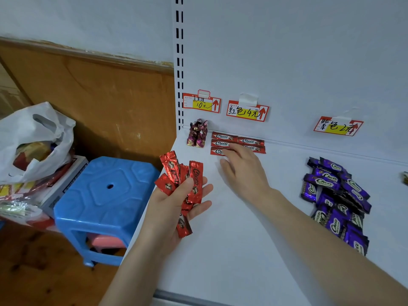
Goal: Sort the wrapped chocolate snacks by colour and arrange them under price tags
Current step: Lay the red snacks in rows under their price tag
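Note:
My left hand (176, 202) holds a bunch of red wrapped chocolate bars (187, 182), thumb pressed over them, above the shelf's left edge. My right hand (242, 168) lies flat with straight fingers on the laid-out red bars (227, 140), which sit in rows under the red price tag (247, 111). A loose pile of purple wrapped bars (337, 202) lies at the right, below the purple price tag (337, 127). A small heap of dark red foil candies (197, 133) stands under the leftmost tag (202, 103).
The white shelf (242, 250) has a white back panel. Left of it stand a blue plastic stool (103, 202), a white plastic bag (37, 140) of goods and boxes. A small item (405, 177) shows at the right edge.

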